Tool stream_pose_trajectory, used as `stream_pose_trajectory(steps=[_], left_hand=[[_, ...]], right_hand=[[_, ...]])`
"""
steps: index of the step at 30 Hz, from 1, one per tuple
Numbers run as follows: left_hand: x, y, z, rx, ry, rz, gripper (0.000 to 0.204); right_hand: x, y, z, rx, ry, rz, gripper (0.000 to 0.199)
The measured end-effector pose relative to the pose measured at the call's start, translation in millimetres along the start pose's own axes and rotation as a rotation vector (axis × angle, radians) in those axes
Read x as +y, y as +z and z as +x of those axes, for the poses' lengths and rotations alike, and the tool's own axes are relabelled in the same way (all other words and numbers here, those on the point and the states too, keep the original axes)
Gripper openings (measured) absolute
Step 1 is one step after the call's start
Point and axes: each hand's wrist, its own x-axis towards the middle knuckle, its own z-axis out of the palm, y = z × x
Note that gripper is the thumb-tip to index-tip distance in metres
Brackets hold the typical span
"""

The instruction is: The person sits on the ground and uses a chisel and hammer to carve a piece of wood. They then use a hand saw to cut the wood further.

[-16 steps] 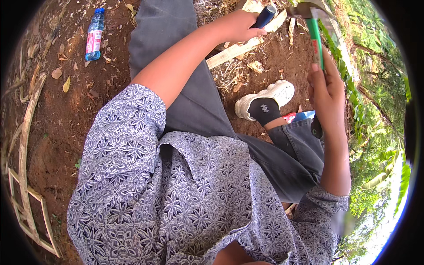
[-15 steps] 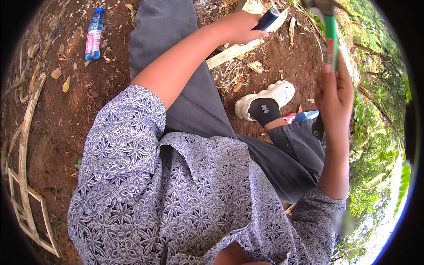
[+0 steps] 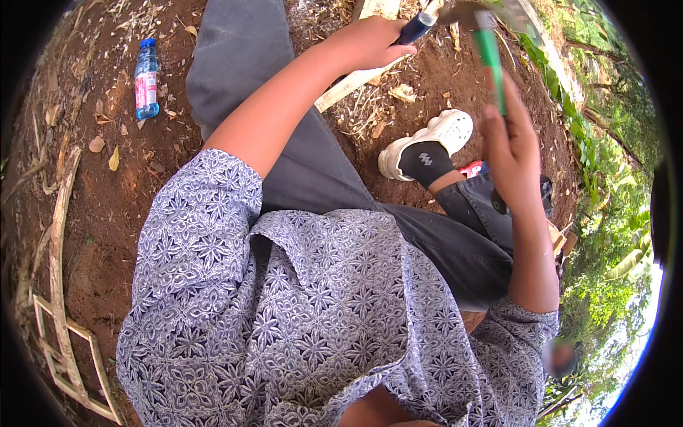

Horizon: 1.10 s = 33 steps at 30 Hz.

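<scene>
Right hand [image 3: 514, 146] grip closed around the lower end of a green-handled hammer [image 3: 489, 53], whose shaft rises above the fist to a blurred metal head. Left hand [image 3: 370, 43] grip closed on a dark blue cylindrical tool handle [image 3: 415, 28], its tip just left of the hammer head. Pale split wooden slat [image 3: 348, 84] lies on red soil below the left hand; white shoe [image 3: 434, 135] sits left of the right hand.

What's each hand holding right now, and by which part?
Left hand is closed around a dark blue handle, near its lower end; the tool's head is out of view. Right hand grips a green-handled hammer by the handle's lower end.
</scene>
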Motion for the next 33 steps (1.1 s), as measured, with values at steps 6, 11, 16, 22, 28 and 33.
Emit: stream_pose_trajectory(steps=[6, 11, 16, 22, 28, 33], left_hand=[[7.2, -2.7, -2.4, -0.010, 0.058, 0.089, 0.038], [17.3, 7.1, 12.0, -0.077, 0.091, 0.103, 0.037], [15.6, 7.6, 14.3, -0.088, 0.100, 0.158, 0.033], [22.9, 9.3, 17.1, -0.104, 0.148, 0.173, 0.034], [32.4, 10.2, 30.0, -0.203, 0.117, 0.211, 0.037], [39.8, 21.0, 40.9, -0.262, 0.121, 0.277, 0.035]], right_hand=[[-31.6, -4.0, -8.0, 0.164, -0.147, 0.228, 0.054], [8.6, -6.8, -17.1, -0.038, -0.049, -0.190, 0.051], [4.0, -7.7, -38.9, 0.119, 0.107, 0.205, 0.052], [-1.7, -4.1, -51.0, 0.095, 0.150, 0.254, 0.053], [17.7, -3.0, -47.6, 0.039, 0.209, 0.113, 0.055], [-1.5, -28.9, -67.4, 0.173, 0.264, 0.346, 0.059]])
